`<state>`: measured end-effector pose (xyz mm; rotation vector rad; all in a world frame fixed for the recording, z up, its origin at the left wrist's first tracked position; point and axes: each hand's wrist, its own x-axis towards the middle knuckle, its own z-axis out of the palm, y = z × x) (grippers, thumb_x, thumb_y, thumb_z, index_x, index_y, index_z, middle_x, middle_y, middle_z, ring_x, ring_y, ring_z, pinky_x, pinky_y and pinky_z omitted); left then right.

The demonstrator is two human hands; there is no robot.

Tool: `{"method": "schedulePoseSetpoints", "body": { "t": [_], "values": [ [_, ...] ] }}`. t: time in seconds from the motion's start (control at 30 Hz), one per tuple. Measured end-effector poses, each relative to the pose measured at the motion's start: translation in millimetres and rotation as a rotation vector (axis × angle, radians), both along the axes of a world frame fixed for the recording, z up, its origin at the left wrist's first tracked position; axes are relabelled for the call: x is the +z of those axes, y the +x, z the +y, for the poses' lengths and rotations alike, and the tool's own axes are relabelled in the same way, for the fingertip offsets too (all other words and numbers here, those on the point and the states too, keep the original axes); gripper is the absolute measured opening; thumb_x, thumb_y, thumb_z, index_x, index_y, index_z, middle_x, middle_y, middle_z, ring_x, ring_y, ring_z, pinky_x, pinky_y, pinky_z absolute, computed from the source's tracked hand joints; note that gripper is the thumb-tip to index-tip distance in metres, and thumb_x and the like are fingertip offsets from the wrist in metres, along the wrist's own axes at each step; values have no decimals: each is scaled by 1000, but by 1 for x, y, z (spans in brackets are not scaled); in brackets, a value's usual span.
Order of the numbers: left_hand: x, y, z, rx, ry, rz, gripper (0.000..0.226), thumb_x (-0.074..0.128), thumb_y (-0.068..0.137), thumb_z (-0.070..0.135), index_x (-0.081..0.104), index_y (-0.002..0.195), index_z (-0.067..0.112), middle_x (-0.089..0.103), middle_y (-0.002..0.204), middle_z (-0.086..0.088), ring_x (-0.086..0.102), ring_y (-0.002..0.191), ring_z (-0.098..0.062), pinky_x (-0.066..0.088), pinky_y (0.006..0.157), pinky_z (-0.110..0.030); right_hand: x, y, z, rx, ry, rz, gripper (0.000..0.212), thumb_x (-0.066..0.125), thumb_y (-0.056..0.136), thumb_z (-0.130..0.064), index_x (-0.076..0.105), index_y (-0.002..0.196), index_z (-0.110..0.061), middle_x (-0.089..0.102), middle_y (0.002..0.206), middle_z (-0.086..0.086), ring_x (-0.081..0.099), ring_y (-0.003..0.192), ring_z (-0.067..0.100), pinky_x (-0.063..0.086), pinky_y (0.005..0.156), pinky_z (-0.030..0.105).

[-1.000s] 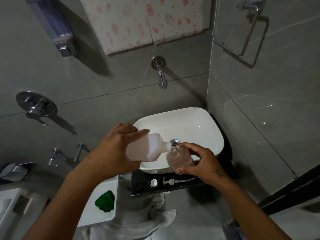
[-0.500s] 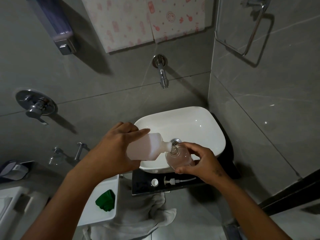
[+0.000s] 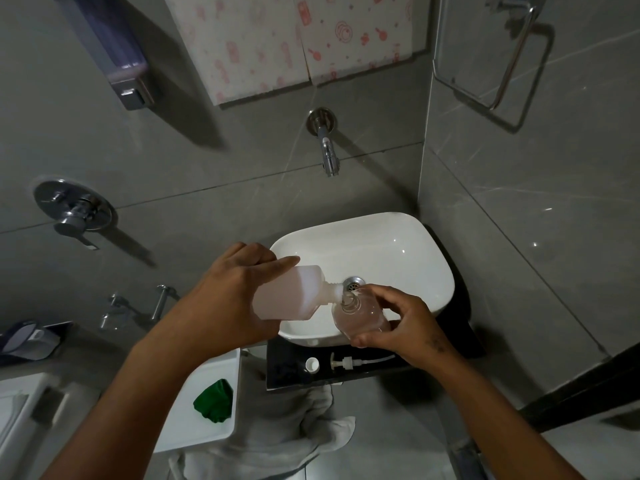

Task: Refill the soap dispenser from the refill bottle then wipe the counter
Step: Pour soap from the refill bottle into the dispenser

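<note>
My left hand (image 3: 225,292) grips a pale pink refill bottle (image 3: 291,294), tipped on its side with its neck at the mouth of a clear soap dispenser bottle (image 3: 360,315). My right hand (image 3: 398,322) holds that dispenser bottle over the front of the white basin (image 3: 408,251). Pinkish liquid shows inside the dispenser. On the black counter (image 3: 287,370) below lie a small white cap (image 3: 312,364) and the white pump head (image 3: 346,362) with its tube.
A wall tap (image 3: 327,147) juts out above the basin. A green cloth (image 3: 214,400) lies on a white toilet tank lid (image 3: 214,434) at lower left. A grey towel (image 3: 277,441) hangs below the counter. A wall dispenser (image 3: 121,53) and a towel ring (image 3: 498,60) are mounted higher up.
</note>
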<state>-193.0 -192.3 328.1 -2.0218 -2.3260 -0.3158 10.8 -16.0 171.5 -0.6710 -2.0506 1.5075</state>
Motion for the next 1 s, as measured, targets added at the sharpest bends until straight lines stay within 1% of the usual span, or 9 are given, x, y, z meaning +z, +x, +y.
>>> {"method": "schedulePoseSetpoints", "body": {
  "t": [0.1, 0.2, 0.3, 0.43, 0.47, 0.57, 0.67, 0.83, 1.0],
  "values": [
    [1, 0, -1, 14, -3, 10, 91, 97, 57, 20, 62, 141, 19, 63, 118, -3, 55, 107, -24, 49, 86, -34, -2, -1, 0, -4, -3, -5, 80, 100, 50, -33, 66, 122, -42, 73, 115, -20, 65, 110, -1, 56, 84, 15],
    [2, 1, -1, 20, -6, 10, 91, 96, 58, 21, 61, 142, 20, 63, 119, -3, 54, 108, -23, 45, 87, -30, -3, 0, 0, -4, -12, -3, 82, 100, 49, -33, 66, 123, -41, 72, 114, -22, 64, 110, -3, 55, 82, 12],
    [3, 1, -1, 26, -9, 11, 91, 96, 60, 22, 60, 143, 21, 63, 121, -3, 53, 110, -23, 47, 88, -32, -4, -1, 0, -1, -22, -1, 82, 101, 49, -32, 67, 124, -38, 72, 114, -22, 65, 110, -2, 53, 81, 11],
    [4, 1, -2, 36, -13, 19, 91, 96, 59, 21, 60, 143, 21, 63, 120, -3, 53, 109, -23, 48, 88, -33, -3, -1, 0, -6, -26, 3, 80, 100, 49, -34, 67, 121, -42, 73, 113, -22, 65, 110, -1, 54, 80, 11],
    [5, 1, -2, 36, -14, 25, 91, 96, 60, 22, 60, 143, 21, 63, 121, -4, 53, 109, -23, 48, 88, -33, -3, -2, 0, -5, -28, 1, 80, 100, 49, -33, 67, 121, -42, 73, 113, -21, 65, 110, -1, 54, 80, 12],
    [5, 2, -1, 40, -12, 38, 90, 96, 60, 23, 60, 143, 21, 63, 122, -5, 53, 110, -25, 51, 88, -37, -4, -2, 0, -9, -37, -1, 80, 101, 50, -31, 68, 123, -37, 73, 113, -20, 65, 110, 0, 59, 81, 22],
    [7, 3, -1, 45, -13, 39, 90, 96, 61, 24, 59, 143, 21, 63, 123, -5, 53, 111, -25, 53, 89, -40, -4, -3, -1, -12, -34, -2, 82, 101, 50, -30, 68, 125, -34, 74, 113, -18, 66, 110, 1, 60, 84, 26],
    [7, 2, -2, 48, -20, 50, 90, 96, 61, 23, 59, 143, 21, 63, 122, -5, 53, 111, -25, 54, 90, -42, -5, -3, 0, -15, -31, -3, 81, 101, 51, -29, 68, 125, -32, 74, 114, -15, 66, 111, 3, 60, 87, 28],
    [6, 1, -3, 52, -22, 58, 90, 95, 62, 23, 58, 144, 22, 62, 123, -4, 52, 112, -24, 53, 91, -41, -5, -2, -1, -16, -47, -5, 84, 99, 48, -38, 68, 126, -33, 74, 114, -16, 66, 111, 3, 61, 87, 30]
  ]
}}
